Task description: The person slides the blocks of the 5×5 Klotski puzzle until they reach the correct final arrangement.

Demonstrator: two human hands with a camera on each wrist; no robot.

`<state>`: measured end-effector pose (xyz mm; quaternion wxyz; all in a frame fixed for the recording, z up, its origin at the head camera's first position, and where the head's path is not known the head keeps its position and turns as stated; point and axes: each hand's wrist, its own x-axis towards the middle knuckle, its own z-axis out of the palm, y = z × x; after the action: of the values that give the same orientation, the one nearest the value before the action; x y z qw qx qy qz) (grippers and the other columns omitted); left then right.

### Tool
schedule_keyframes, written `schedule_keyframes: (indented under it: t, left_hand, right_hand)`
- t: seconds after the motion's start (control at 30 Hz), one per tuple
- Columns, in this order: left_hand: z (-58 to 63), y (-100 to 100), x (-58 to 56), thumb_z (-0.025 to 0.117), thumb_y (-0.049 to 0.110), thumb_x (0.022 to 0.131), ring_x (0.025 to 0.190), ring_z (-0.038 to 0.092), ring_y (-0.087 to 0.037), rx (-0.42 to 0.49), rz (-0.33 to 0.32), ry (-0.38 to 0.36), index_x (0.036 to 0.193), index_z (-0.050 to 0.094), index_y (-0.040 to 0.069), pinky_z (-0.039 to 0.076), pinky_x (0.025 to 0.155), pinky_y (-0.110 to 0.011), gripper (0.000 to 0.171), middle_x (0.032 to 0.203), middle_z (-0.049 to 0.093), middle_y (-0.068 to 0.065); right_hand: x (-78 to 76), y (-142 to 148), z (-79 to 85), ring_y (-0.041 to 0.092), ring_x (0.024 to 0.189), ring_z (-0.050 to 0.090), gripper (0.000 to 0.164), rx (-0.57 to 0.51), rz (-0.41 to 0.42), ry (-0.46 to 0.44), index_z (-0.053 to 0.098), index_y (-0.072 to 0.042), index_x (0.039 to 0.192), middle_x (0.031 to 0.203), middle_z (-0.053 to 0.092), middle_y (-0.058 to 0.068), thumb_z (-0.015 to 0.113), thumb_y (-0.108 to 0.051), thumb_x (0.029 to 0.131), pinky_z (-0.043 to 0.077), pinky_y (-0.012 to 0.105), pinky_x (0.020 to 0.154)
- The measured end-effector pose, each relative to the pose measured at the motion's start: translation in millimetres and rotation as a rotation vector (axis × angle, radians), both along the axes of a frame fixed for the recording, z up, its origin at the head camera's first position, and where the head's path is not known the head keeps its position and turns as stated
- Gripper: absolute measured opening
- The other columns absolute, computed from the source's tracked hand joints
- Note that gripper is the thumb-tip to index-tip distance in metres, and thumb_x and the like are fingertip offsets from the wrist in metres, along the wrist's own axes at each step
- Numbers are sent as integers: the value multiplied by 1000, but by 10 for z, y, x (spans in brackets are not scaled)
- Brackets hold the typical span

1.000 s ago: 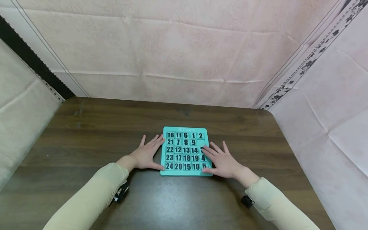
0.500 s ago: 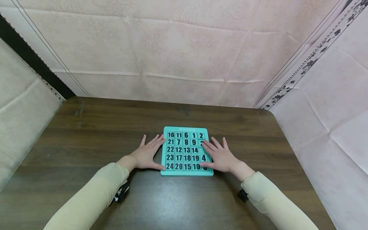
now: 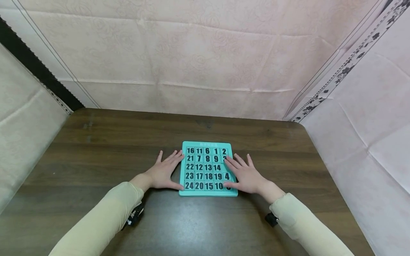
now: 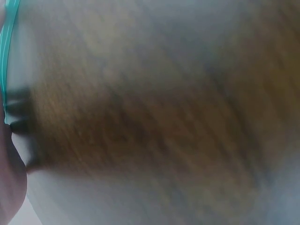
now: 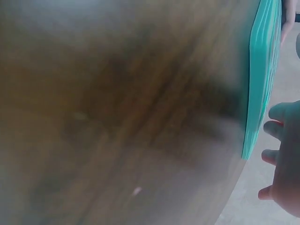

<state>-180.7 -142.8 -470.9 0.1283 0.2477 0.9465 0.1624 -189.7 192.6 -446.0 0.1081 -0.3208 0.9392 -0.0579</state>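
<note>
A turquoise number slide puzzle lies flat on the table, its black-numbered tiles in a grid. At its left edge rests my left hand, fingers spread, with fingertips near the top and the thumb by the lower corner. Over the right column lies my right hand, fingers straight. Its fingertips touch the tile marked 3 in the second row, and its thumb covers part of the bottom right tile. A blank slot shows in the third row at the right. In the right wrist view the puzzle's side appears beside the fingers.
The dark wood table spreads around the puzzle. Pale patterned cloth hangs behind it and at both sides. A black device sits on the left wrist, another black device on the right.
My right hand has moved slightly up and left, and the 3 tile has slid up one row, leaving the blank slot in the third row. The left hand stays still.
</note>
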Motion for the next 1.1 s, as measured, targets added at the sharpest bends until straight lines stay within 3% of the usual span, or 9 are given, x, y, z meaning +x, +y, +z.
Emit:
schedule_keyframes:
  t: [0.53,1.1]
  left_hand:
    - [-18,8,-11,57,79,67,147,7,-26,16,-10,7,151,15,13,-8,109,-64,115,159,7,-5]
    - [-13,9,-7,57,79,67,147,7,-26,7,-5,3,151,14,13,-8,110,-63,115,159,6,-4]
  right_hand:
    - [414,205,-18,34,143,19,82,-33,140,10,31,-14,147,154,29,4,55,-60,84,5,67,108]
    - [263,139,-10,33,144,15,83,16,90,-11,29,-16,148,156,25,2,49,-65,85,2,67,109]
